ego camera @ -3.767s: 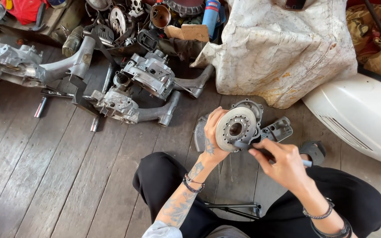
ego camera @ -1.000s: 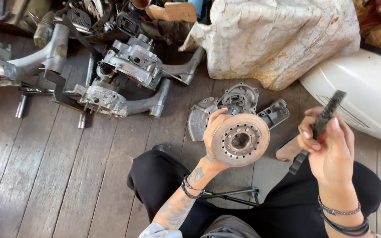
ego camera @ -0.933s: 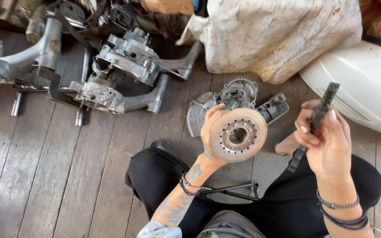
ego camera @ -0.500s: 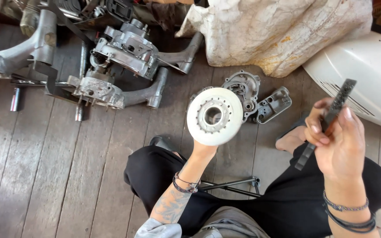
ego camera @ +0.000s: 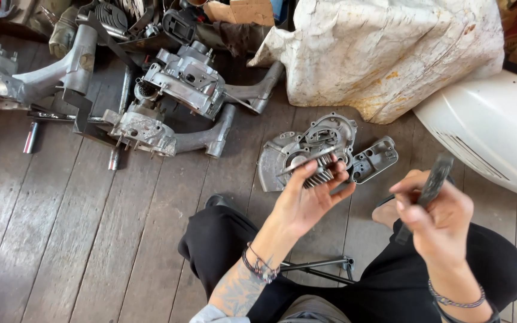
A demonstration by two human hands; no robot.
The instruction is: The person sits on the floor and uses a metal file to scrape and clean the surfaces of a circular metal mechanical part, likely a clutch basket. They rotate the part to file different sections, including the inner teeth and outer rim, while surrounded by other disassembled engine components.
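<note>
Head view, looking down onto a grey, weathered wooden plank floor (ego camera: pixel 73 239) where I sit with my legs in black trousers (ego camera: pixel 390 287). My left hand (ego camera: pixel 309 200) is raised palm-up, its fingers (ego camera: pixel 297 176) curled around a round, finned grey metal flywheel disc (ego camera: pixel 318 170), seen nearly edge-on, so that only its ribbed rim shows between the fingertips. My right hand (ego camera: pixel 438 218) is closed around a long, dark, flat metal tool (ego camera: pixel 429 188), which is blurred; the tool slants from upper right to lower left through the grip. Directly beyond the left hand, on the floor, lies an open grey cast-aluminium engine casing (ego camera: pixel 330 134) with a small rectangular cover plate (ego camera: pixel 375 158) at its right side. Further left lie two grey scooter engine blocks with swing arms (ego camera: pixel 175 101), near each other, and another similar casting (ego camera: pixel 13 78) at the far left. A stained white cloth sack (ego camera: pixel 390 51) stands behind the casing, and a white, smooth scooter body panel (ego camera: pixel 492 131) lies to the right. A thin black metal rod frame (ego camera: pixel 324 266) rests across my lap.
</note>
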